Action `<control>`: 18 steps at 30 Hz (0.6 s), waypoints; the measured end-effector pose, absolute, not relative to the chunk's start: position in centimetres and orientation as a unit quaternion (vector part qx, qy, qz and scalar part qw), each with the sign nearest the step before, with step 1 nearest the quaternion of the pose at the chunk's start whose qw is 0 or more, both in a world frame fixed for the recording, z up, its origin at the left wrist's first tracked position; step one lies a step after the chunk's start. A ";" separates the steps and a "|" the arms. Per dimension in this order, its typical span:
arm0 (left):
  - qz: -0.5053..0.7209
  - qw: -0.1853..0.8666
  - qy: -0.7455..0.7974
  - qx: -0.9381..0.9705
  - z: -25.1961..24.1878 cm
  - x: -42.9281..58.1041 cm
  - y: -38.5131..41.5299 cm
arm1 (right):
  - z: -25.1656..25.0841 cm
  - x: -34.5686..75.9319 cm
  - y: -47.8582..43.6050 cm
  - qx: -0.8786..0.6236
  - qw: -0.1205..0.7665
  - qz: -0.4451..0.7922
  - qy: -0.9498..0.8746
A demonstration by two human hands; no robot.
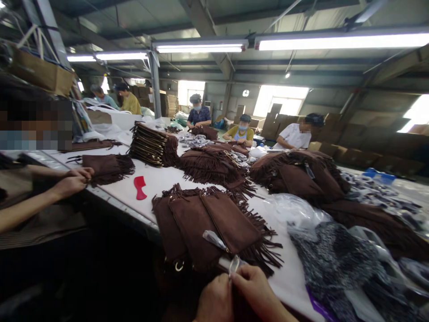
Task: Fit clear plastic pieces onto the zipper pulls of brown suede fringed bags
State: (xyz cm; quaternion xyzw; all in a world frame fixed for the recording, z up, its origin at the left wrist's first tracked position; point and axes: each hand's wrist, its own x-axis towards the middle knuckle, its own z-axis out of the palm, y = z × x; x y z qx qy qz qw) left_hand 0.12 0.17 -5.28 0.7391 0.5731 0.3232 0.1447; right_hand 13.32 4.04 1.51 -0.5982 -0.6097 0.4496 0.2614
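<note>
At the table's near edge, my left hand (216, 298) and my right hand (256, 290) are close together, fingers pinched. Between their fingertips is a small shiny metal clasp (234, 264), with clear plastic around it. Dark brown material shows just below my hands; its shape is mostly hidden. Right beyond them lie several overlapping brown fringed pouches (234, 223), zipped along their edges. A plastic-wrapped piece of hardware (214, 239) rests on the top ones. From the left pouch hangs a metal ring (178, 266).
A red comb (140, 188) lies left of the pouches. Behind are a stack of zipped pouches (147, 144) and fringed piles (298, 176). Plastic bags and dark speckled fabric (335, 255) lie to the right. A co-worker's hands (75, 181) hold a pouch at left; others work farther back.
</note>
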 end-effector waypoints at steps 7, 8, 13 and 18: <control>0.172 0.165 0.607 0.758 -3.4 0.1 0.4 | 1.2 13.0 4.3 -0.633 0.230 0.397 -0.624; 0.155 0.166 0.611 0.759 -3.4 0.1 0.4 | 1.2 12.8 4.3 -0.639 0.227 0.388 -0.625; 0.186 0.141 0.649 0.724 -4.9 0.2 0.0 | 0.9 12.4 4.2 -0.659 0.220 0.351 -0.628; 0.218 0.071 0.628 0.744 -6.2 0.2 -0.3 | 0.6 12.3 4.0 -0.668 0.244 0.329 -0.621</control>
